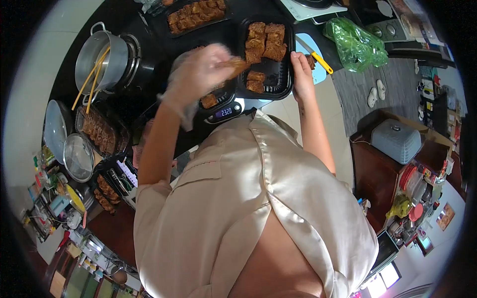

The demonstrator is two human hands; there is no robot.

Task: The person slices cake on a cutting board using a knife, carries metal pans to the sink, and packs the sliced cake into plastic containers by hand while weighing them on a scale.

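Note:
My left hand (pixel 208 67), in a clear plastic glove and blurred by motion, grips a brown food piece (pixel 234 67) at the left edge of a black tray (pixel 285 82). Several brown coated pieces (pixel 256 42) lie in that tray, with a bare patch in its middle. My right hand (pixel 302 77) is closed on the tray's right rim, its fingers partly hidden. Under my left hand, a second black tray (pixel 226 97) with brown pieces is partly covered. Beside it a digital scale (pixel 226 111) shows a lit display.
A pot (pixel 102 59) with long chopsticks (pixel 94 74) stands on the left by a burner. At the back is another filled tray (pixel 196 17). Right of my right hand are a yellow-handled knife (pixel 322 63), a light blue board (pixel 318 47) and a green plastic bag (pixel 355 44).

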